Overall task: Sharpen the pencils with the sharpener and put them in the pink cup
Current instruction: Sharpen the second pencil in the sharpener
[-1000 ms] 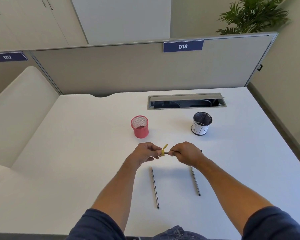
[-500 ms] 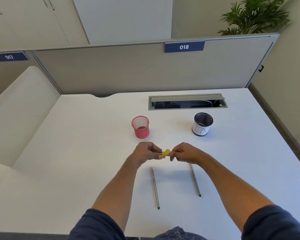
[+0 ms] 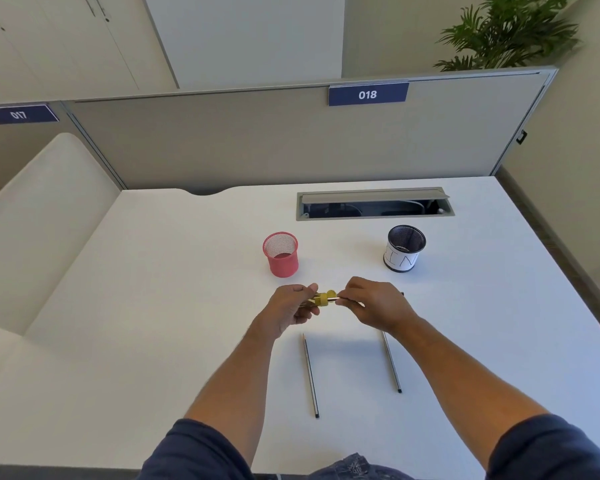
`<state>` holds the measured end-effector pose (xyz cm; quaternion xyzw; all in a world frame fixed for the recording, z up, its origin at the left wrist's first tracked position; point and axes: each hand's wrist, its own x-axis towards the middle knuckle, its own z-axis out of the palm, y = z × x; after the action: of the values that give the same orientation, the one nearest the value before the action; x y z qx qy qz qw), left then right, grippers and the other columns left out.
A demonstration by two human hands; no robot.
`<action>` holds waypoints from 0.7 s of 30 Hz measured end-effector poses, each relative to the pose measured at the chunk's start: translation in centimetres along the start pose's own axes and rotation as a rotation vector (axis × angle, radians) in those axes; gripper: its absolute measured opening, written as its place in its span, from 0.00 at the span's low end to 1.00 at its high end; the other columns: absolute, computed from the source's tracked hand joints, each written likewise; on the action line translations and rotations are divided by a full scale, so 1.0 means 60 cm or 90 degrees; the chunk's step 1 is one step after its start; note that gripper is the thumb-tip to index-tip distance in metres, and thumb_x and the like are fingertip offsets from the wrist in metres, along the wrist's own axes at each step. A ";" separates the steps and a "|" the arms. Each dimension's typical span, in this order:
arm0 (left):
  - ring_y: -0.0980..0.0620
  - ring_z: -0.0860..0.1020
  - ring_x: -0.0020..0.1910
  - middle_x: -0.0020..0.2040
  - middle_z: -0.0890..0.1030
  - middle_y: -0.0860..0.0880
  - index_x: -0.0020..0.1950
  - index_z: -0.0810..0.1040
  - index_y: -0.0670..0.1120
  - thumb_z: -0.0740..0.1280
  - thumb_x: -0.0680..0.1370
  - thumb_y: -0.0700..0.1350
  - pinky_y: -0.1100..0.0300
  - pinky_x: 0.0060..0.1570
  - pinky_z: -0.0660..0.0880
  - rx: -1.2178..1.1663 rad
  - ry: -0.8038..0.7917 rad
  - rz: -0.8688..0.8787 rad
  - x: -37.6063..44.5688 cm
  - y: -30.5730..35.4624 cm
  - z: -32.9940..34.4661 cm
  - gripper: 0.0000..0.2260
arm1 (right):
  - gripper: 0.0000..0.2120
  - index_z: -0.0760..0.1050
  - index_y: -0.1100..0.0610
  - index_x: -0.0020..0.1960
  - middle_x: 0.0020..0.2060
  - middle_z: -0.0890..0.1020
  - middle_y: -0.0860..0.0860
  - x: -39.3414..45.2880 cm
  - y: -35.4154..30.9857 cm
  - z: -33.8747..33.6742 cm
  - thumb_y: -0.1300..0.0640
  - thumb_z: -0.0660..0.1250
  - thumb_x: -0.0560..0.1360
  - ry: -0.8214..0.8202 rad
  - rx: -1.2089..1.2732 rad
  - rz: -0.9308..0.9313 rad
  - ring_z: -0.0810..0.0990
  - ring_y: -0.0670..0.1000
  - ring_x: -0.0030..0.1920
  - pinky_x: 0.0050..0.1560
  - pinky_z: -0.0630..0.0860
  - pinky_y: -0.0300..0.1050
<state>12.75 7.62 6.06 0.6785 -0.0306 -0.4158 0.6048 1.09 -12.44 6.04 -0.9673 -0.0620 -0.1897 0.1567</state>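
Head view looks down on both forearms reaching out over the white bench, meeting near its middle. The left hand has its grip closed on a yellow sharpener, thumb on top and fingers curled beneath. The right hand has its grip pinched round a pencil whose tip end goes into the sharpener; the pencil's far end just shows past the knuckles on the right. Both hands hover above the bench surface, wrists slightly raised.

Two more pencils lie flat nearer the person: one below the left hand, another below the right wrist, its upper end hidden by the arm. They lie roughly parallel and well apart.

The pink cup stands upright just beyond the left hand, nothing visible inside. A black mesh cup with a white wrap stands farther right, well apart from it. Behind them a cable tray slot is open near the bench's back edge, against the partition. Bare surface lies to the left and right of the hands.
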 end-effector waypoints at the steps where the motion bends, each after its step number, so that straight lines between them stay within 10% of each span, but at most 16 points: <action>1: 0.49 0.72 0.28 0.36 0.83 0.39 0.44 0.82 0.43 0.72 0.79 0.52 0.59 0.35 0.72 -0.015 0.002 -0.004 0.000 0.001 0.001 0.13 | 0.06 0.84 0.52 0.51 0.42 0.82 0.46 -0.001 -0.002 0.002 0.51 0.74 0.76 0.015 -0.002 -0.024 0.79 0.51 0.33 0.27 0.73 0.42; 12: 0.49 0.78 0.31 0.40 0.83 0.38 0.42 0.81 0.43 0.72 0.79 0.46 0.60 0.35 0.74 -0.033 -0.047 0.027 0.002 -0.005 0.005 0.08 | 0.04 0.83 0.59 0.43 0.32 0.80 0.52 0.001 -0.013 -0.002 0.59 0.76 0.73 0.040 -0.049 -0.064 0.78 0.58 0.29 0.24 0.73 0.46; 21: 0.51 0.82 0.43 0.42 0.86 0.47 0.42 0.85 0.49 0.81 0.66 0.39 0.58 0.47 0.75 0.122 -0.062 0.047 -0.002 -0.008 -0.007 0.10 | 0.14 0.84 0.47 0.44 0.36 0.82 0.45 0.015 -0.020 -0.016 0.49 0.61 0.82 -0.337 0.154 0.260 0.76 0.46 0.36 0.42 0.75 0.45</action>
<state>12.72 8.14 5.68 0.7107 -0.1247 -0.4207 0.5500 1.38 -11.55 7.59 -0.9498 0.0721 0.1113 0.2835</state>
